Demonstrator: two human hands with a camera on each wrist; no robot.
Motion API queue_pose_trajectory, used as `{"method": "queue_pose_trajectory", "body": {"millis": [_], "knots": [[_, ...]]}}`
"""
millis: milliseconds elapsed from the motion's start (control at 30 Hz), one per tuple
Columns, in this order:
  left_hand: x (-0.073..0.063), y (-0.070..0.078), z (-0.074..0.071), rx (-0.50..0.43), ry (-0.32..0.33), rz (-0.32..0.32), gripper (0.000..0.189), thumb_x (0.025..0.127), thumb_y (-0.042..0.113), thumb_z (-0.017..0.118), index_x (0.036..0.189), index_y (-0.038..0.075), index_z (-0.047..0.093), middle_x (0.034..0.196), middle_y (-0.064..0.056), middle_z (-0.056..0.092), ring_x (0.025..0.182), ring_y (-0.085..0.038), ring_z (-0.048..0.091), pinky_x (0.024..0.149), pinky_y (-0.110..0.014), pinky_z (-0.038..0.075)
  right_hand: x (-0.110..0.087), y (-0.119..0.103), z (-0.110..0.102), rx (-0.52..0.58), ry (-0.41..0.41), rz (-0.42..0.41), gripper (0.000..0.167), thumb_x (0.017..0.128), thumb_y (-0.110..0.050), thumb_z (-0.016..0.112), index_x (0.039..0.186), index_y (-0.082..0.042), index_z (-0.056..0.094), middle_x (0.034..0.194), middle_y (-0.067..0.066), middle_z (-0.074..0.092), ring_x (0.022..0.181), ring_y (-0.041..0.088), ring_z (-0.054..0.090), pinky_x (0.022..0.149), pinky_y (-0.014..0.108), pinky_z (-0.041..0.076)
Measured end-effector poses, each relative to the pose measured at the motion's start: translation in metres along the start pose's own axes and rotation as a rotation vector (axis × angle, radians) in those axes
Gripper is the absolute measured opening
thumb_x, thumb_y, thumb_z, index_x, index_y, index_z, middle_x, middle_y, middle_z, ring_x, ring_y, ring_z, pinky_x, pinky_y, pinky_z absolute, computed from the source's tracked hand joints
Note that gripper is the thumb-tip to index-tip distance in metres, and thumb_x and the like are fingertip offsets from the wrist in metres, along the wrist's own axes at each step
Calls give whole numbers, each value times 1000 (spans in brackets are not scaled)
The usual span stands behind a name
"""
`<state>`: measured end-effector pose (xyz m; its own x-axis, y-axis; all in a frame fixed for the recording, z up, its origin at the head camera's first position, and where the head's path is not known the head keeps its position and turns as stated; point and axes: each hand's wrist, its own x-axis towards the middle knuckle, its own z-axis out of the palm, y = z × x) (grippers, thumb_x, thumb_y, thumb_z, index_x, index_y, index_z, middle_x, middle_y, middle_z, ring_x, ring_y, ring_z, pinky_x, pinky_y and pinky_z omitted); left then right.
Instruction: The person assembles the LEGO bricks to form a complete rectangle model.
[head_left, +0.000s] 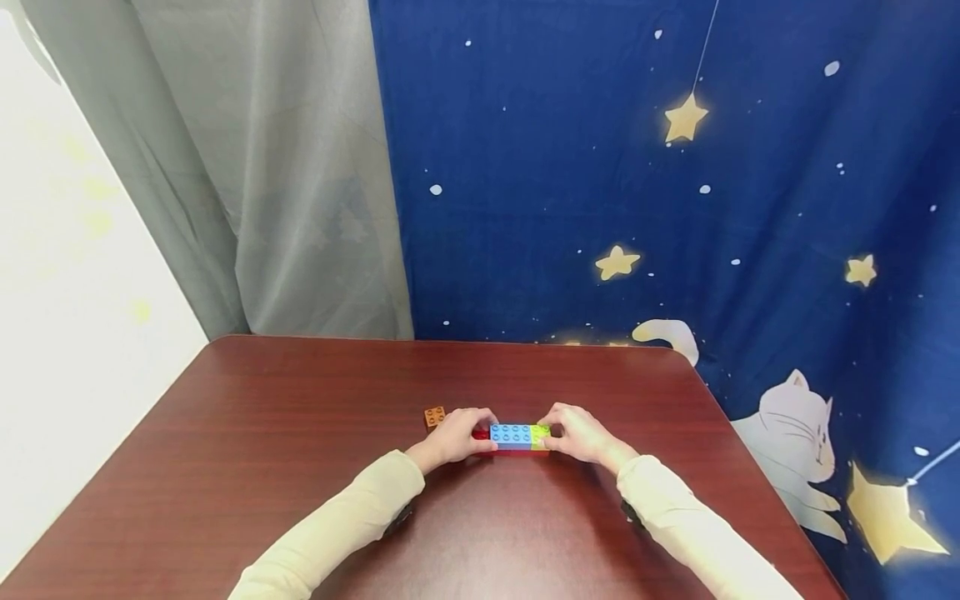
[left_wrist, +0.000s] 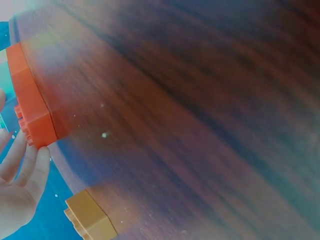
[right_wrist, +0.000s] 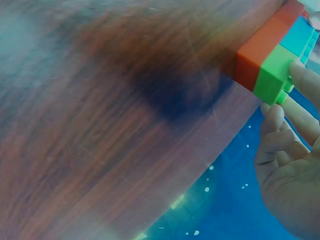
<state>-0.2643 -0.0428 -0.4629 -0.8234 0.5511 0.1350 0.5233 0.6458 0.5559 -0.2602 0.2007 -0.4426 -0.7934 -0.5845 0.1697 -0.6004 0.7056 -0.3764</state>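
Observation:
A long red toy building brick (right_wrist: pixel 257 55) lies on the table as the bottom layer. On it sit a blue brick (head_left: pixel 512 439) and, at the right end, a lime green brick (right_wrist: pixel 272 75) with studs. My left hand (head_left: pixel 454 433) pinches the blue brick's left end between thumb in front and fingers behind; other fingers reach the red brick's end in the left wrist view. The right hand (head_left: pixel 587 433) pinches the lime green brick between thumb and fingers. Behind the left hand stands a small orange-brown brick (head_left: pixel 434 417), studs up and apart from the stack.
The dark red-brown wooden table (head_left: pixel 300 392) has rounded far corners. Beyond its far edge hang a grey curtain (head_left: pixel 315 167) and a blue star-patterned curtain (head_left: pixel 525 208). A bright white surface (head_left: pixel 67 292) is to the left.

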Motion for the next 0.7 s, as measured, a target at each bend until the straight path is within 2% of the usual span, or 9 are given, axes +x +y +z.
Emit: {"method": "queue_pose_trajectory", "body": {"millis": [167,300,533,700], "knots": [[0,-1,0,-1,-8,-4,33,75,31,69,101,14,59,91,1,58,82,-13,50,75,-29,42,-4,7,1,44,33,-15,27,71,-19,73,95,-8,66,83,-2,57,66,13,49,58,25,40],[0,-1,0,-2,-5,-1,32,75,31,69,101,14,59,91,1,58,82,-13,50,76,-29,42,-10,12,2,125,73,-24,27,70,-15,74,94,-7,65,81,0,58,57,8,44,52,22,38],[-2,1,-1,-4,-9,-1,32,75,30,69,101,13,59,90,2,58,81,-12,50,75,-29,43,-13,14,5,193,81,-32,25,72,-12,73,95,-6,65,80,1,58,57,8,44,50,22,38],[0,1,0,-5,-6,-2,32,76,30,69,102,14,59,92,2,58,82,-12,50,75,-29,43,-13,15,5,191,85,-30,25,72,-11,73,95,-6,65,79,1,58,56,7,44,50,22,39]]}}
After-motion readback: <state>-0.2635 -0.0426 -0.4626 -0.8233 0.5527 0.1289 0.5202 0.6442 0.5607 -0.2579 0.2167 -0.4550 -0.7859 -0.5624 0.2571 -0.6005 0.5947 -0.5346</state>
